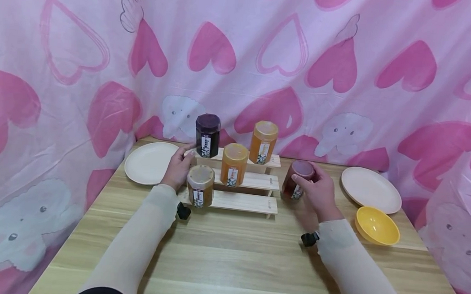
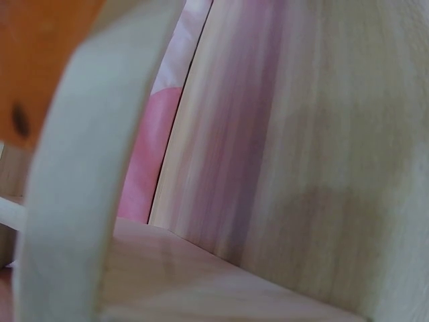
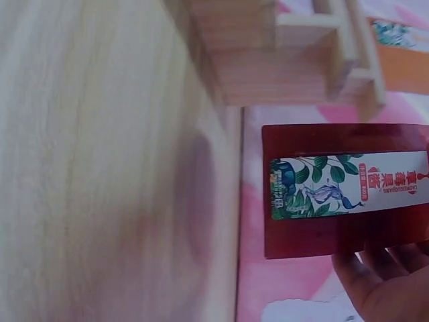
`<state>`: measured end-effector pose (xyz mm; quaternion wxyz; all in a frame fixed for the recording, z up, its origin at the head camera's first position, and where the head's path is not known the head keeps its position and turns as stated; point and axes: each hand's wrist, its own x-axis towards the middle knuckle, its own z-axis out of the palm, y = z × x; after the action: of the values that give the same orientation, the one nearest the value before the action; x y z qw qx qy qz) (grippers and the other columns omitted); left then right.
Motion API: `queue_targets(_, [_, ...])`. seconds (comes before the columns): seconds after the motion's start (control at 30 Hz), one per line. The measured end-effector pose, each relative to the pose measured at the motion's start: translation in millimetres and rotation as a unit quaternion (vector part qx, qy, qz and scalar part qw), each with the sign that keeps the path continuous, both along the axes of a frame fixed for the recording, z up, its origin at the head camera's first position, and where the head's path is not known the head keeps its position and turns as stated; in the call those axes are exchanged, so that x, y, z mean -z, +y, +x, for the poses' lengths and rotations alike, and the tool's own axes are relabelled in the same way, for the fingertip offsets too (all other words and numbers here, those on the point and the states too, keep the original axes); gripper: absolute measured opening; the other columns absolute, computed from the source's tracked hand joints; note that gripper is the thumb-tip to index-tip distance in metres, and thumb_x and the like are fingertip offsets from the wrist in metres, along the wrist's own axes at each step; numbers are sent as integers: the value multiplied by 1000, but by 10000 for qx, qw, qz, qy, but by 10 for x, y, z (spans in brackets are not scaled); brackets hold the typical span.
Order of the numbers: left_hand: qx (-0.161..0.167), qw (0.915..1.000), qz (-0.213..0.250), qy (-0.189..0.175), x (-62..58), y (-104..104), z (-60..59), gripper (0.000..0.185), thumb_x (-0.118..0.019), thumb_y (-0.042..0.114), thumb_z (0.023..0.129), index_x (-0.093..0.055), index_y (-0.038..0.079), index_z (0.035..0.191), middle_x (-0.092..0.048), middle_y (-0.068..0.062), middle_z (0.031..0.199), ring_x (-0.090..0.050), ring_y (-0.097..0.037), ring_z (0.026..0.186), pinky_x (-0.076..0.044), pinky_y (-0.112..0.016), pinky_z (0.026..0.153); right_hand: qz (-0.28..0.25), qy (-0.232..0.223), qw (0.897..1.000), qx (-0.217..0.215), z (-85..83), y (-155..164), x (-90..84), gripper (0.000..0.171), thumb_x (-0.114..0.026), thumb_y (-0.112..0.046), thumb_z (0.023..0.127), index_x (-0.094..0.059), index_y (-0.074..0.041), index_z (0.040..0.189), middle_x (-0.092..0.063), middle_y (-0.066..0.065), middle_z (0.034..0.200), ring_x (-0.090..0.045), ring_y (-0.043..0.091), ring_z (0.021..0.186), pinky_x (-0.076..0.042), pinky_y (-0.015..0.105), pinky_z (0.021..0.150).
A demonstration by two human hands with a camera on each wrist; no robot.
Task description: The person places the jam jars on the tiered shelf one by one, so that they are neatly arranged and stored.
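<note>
**Head view: two hands at the stepped rack, one on a red jar**

Head view, left to right: a pale plate (image 1: 149,162) at 9 o'clock of the wooden rack (image 1: 236,201); the left hand (image 1: 179,164) lies against the rack's left end beside the brown jar (image 1: 200,185), and whether its fingers grip anything I cannot tell. The dark jar (image 1: 207,135) and two orange jars (image 1: 234,163) stand on the higher steps. At 3 o'clock of the rack, the right hand (image 1: 318,188) curls round the red jar (image 1: 297,180), which stands on the bench (image 1: 232,263).

Only the right wrist view shows that jar's leaf-printed label (image 3: 348,184). The left wrist view gives blurred wood grain.

Further right sit another plate (image 1: 370,189) and a yellow bowl (image 1: 377,225). A pink heart-print curtain (image 1: 241,53) surrounds the bench.
</note>
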<state>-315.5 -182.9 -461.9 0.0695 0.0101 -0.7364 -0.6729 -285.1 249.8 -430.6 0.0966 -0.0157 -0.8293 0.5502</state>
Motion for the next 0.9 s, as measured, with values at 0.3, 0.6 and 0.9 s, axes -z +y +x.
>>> queue_targets(0.3, [-21,9999,-75,-75,-5,5,-2,47,-49,37,113,-50,23,157,-48,-5,159,-50,-28,125,-43,-42,107,116,73,9995,-278,348,-47,-232,69,-85,-30,92,-57,-10,151,-63,14,143,-59,16,128,-49,27,109])
queue_targets(0.6, [54,9999,79,-87,-43,16,12,46,-49,31,113,-50,21,158,-46,-5,161,-50,-30,128,-42,-41,107,-261,-101,9983,-515,662,-311,-363,66,-89,-25,89,-61,-6,145,-65,17,136,-65,14,117,-54,15,91])
queue_targets(0.9, [-2,10000,54,-2,5,10,-9,45,-51,34,112,-52,22,155,-47,-5,161,-51,-28,128,-41,-45,112,-609,-48,9962,-624,766,-641,-295,65,-92,-20,85,-63,-8,142,-66,14,136,-63,22,122,-55,20,95])
